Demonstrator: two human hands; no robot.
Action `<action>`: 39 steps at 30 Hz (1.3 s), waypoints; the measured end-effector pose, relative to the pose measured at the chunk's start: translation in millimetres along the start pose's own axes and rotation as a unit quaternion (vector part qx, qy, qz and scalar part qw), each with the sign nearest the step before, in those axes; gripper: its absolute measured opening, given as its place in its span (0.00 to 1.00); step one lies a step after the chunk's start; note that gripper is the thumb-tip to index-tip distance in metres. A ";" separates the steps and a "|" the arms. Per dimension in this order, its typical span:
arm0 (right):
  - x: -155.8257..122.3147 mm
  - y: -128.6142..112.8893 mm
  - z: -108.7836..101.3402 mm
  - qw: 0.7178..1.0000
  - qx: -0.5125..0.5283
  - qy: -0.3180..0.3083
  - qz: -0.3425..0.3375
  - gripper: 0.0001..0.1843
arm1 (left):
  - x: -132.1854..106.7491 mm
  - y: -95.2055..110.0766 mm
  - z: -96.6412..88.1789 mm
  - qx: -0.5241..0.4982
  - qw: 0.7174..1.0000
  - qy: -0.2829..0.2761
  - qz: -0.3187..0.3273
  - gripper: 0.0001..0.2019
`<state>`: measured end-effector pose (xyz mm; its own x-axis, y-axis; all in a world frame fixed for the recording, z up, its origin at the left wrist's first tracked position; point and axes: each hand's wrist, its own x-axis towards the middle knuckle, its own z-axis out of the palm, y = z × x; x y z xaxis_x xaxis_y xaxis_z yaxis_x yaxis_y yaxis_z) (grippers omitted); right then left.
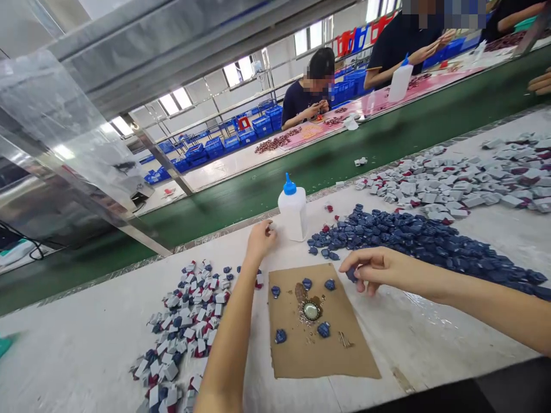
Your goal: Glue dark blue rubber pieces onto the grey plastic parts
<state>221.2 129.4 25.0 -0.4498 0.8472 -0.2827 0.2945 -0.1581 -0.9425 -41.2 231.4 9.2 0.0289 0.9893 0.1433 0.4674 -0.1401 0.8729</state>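
Observation:
My right hand pinches a small dark blue plastic piece just beyond the right edge of a brown cardboard sheet. My left hand is beside a white squeeze bottle with a blue nozzle cap; its fingers are curled, and what they hold, if anything, is hidden. Several dark blue pieces lie spaced out on the cardboard. Among them sit a small round dish of pale liquid, scattered tiny metal bits and a few thin metal pins.
A heap of dark blue pieces lies at right, with grey and dark red parts behind it. Mixed assembled parts spread at left. Past the table runs a green conveyor belt. Co-workers work on its far side.

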 end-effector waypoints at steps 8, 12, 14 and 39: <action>10.1 -0.5 29.5 0.998 0.069 0.005 0.013 0.23 | -83.8 24.1 -38.9 -0.227 0.965 0.032 -0.128 0.20; 15.7 0.2 53.3 1.000 0.026 -0.006 0.001 0.25 | -146.3 29.6 -37.3 -0.375 0.899 0.088 -0.210 0.21; 15.7 -1.4 63.1 0.999 0.022 -0.032 0.005 0.27 | -170.7 29.2 -30.5 -0.435 0.855 0.151 -0.238 0.23; -10.1 -22.2 70.0 0.997 0.032 -0.013 0.071 0.28 | -183.0 59.0 11.3 -0.694 0.678 0.154 -0.185 0.21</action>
<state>160.2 88.8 36.3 -0.4303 0.8003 -0.4175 0.3023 -0.3080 -0.9021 -8.9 42.6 29.2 -0.1499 0.9415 -0.3017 -0.8965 -0.0007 0.4431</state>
